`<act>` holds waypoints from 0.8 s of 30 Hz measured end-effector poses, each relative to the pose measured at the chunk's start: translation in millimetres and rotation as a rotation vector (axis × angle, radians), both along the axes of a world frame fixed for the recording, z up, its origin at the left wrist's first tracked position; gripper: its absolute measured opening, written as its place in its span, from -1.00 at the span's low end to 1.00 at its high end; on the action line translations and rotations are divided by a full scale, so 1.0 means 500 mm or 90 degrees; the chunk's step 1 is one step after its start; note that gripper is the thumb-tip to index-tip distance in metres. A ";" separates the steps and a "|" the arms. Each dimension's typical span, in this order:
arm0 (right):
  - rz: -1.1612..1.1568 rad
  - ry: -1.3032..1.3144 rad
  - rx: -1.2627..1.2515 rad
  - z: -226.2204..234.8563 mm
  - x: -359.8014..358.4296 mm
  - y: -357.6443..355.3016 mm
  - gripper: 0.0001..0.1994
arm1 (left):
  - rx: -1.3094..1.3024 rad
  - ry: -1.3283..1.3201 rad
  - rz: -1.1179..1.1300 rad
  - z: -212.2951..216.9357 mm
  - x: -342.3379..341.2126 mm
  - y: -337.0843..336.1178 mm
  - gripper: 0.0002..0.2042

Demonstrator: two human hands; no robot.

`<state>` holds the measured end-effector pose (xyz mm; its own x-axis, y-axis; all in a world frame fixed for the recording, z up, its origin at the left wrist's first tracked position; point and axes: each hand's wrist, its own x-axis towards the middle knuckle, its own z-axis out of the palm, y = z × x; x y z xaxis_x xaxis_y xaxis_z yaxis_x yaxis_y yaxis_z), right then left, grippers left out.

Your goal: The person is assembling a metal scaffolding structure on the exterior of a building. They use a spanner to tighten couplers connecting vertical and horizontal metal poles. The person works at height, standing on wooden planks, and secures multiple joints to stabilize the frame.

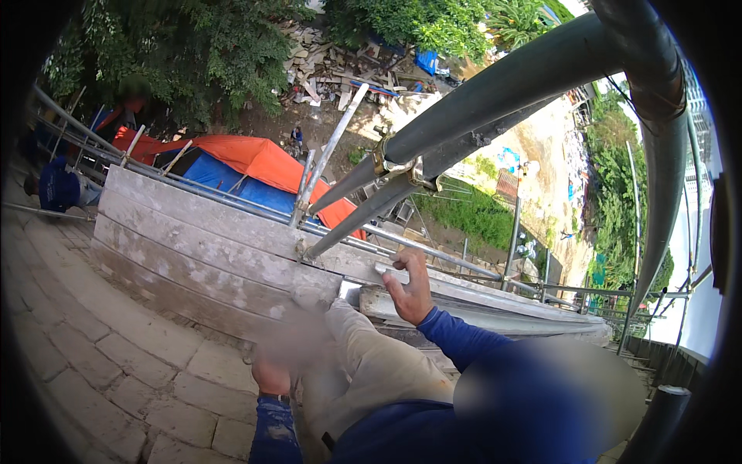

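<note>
My right hand point(411, 289) reaches over the long pale metal channel point(495, 308) beside the planks. Thumb and fingers are bent but apart, with the end of a light bar showing between them; no firm grip shows. My left hand point(270, 377) is low, left of my beige trousers point(386, 363). A smear hides its fingers and anything in them. In front of my legs runs a platform of weathered grey planks point(193, 232). A small shiny metal piece point(350, 291) sits at the channel's near end.
Thick grey scaffold pipes point(495, 73), joined by clamps point(421, 174), cross on the right. Behind the planks, pipe rails edge a drop to an orange tarp point(247, 158), rubble point(340, 66) and trees. Brick-like paving point(116, 348) lies left. A person in blue point(58, 185) is far left.
</note>
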<state>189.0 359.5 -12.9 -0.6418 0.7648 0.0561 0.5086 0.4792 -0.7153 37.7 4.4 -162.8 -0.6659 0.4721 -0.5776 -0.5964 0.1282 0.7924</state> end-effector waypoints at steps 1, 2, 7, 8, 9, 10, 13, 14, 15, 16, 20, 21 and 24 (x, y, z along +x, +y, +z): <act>-0.119 0.078 -0.020 0.022 0.013 0.064 -0.60 | 0.037 -0.124 0.083 0.032 -0.011 0.007 -0.55; -0.175 0.129 0.049 0.052 0.018 0.132 -0.53 | 0.068 -0.242 0.182 0.068 -0.022 0.017 -0.56; -0.090 0.254 0.016 0.157 -0.060 0.274 -0.12 | 0.013 -0.313 -0.069 0.069 0.021 -0.028 -0.63; -0.078 0.282 -0.016 0.173 -0.093 0.264 -0.10 | 0.035 -0.327 -0.102 0.071 0.039 -0.035 -0.63; -0.098 0.334 -0.049 0.167 -0.107 0.275 -0.08 | 0.056 -0.344 -0.133 0.077 0.058 -0.036 -0.64; -0.104 0.405 -0.090 0.166 -0.116 0.288 -0.09 | 0.062 -0.344 -0.167 0.107 0.069 -0.017 -0.66; -0.101 0.515 -0.154 0.164 -0.126 0.321 -0.28 | 0.021 -0.343 -0.166 0.145 0.094 0.009 -0.69; -0.101 0.489 -0.168 0.165 -0.128 0.332 -0.35 | 0.037 -0.344 -0.162 0.151 0.090 0.011 -0.70; -0.101 0.463 -0.181 0.169 -0.130 0.341 -0.41 | 0.053 -0.346 -0.157 0.155 0.084 0.013 -0.71; -0.098 0.436 -0.196 0.171 -0.135 0.351 -0.46 | 0.071 -0.348 -0.149 0.158 0.080 0.014 -0.72; -0.133 0.426 -0.162 0.148 -0.161 0.360 -0.52 | 0.069 -0.267 -0.187 0.154 0.052 -0.010 -0.83; -0.143 0.417 -0.130 0.145 -0.157 0.364 -0.52 | 0.041 -0.243 -0.225 0.132 0.048 -0.030 -0.85; -0.150 0.382 -0.054 0.141 -0.179 0.358 -0.54 | -0.054 -0.147 -0.353 0.073 0.060 -0.089 -0.89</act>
<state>99.5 538.7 57.6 -0.3312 0.8990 0.2865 0.0932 0.3334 -0.9382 67.9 -40.3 -126.1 -0.1871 0.6592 -0.7283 -0.5783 0.5254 0.6242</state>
